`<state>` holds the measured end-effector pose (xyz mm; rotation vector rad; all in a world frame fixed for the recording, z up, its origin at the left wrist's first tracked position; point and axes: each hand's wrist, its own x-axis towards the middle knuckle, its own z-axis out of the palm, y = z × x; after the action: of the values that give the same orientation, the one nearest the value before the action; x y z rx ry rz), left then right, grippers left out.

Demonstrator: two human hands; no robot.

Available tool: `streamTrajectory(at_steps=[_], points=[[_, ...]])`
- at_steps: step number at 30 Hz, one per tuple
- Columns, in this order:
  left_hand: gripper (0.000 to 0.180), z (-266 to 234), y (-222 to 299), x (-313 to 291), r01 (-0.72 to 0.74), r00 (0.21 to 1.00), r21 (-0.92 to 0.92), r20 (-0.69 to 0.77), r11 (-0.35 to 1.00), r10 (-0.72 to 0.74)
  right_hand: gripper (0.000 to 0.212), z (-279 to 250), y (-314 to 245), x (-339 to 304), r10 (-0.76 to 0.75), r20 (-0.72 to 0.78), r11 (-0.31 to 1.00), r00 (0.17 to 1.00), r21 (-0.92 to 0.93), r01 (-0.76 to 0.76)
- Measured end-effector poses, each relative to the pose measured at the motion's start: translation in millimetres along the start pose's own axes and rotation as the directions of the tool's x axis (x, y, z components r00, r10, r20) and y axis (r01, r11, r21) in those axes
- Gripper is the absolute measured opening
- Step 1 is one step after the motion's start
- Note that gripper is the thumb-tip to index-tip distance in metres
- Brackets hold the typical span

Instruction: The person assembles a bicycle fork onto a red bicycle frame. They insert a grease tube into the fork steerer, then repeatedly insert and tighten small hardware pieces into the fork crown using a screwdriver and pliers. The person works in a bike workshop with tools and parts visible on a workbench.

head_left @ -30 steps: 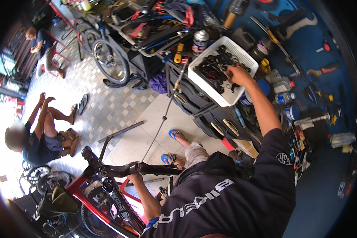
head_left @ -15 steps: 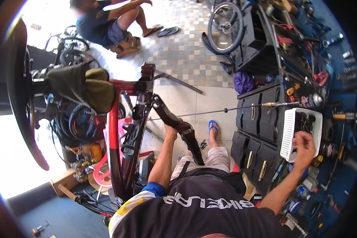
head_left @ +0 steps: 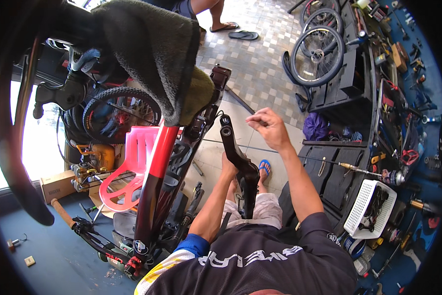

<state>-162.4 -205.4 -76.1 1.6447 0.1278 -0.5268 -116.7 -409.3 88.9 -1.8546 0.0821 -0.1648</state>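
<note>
My left hand [head_left: 229,166] is closed round a bent, glossy black bicycle frame arm [head_left: 250,179], which stands upright in front of my shorts. Holes show in the arm's upper end. My right hand [head_left: 272,129] hovers just right of that end, thumb and fingers pinched together; whatever is between them is too small to make out. Left of the arm is a red and black bicycle frame [head_left: 157,167]. A dark grey towel [head_left: 147,54] drapes over its upper part, close to the camera.
A white perforated basket [head_left: 351,223] holding dark slender parts stands at the right, among tools and bottles. Bicycle wheels [head_left: 317,56] lean at the far right. A pink plastic seat [head_left: 137,152] is behind the frame. Another person's legs [head_left: 213,12] show at the top.
My right hand has left the white basket and come across to the black arm's upper end. The view has shifted; the towel looms larger. My left hand still grips the arm.
</note>
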Motion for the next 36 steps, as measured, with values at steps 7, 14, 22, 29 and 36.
streamTrajectory(at_steps=[7,14,22,29,36], points=[[0.022,17.3,43.6,-10.8,0.035,0.998,-0.018,-0.054,0.999,-0.036,0.015,48.6,27.6,20.6,0.131,0.016,0.959,0.991,0.252,-0.131],[0.026,12.1,43.1,-9.6,-0.026,0.996,0.069,-0.081,0.997,0.031,0.014,64.9,21.8,23.5,0.107,-0.027,0.981,0.994,0.165,-0.101],[0.027,15.2,51.3,-8.3,-0.021,0.998,0.149,-0.06,0.989,0.03,0.016,71.3,35.9,25.1,0.049,-0.087,0.99,0.995,0.136,-0.037],[0.024,16.3,45.6,-8.9,0.034,0.997,0.124,-0.079,0.992,-0.025,0.024,67.1,20.8,25.1,-0.019,-0.137,0.999,0.99,-0.046,0.013],[0.024,19.7,41.8,-8.4,-0.003,0.996,0.093,-0.083,0.996,0.011,0.027,66.9,41.1,24.1,-0.169,-0.035,0.954,0.985,-0.255,0.154]])
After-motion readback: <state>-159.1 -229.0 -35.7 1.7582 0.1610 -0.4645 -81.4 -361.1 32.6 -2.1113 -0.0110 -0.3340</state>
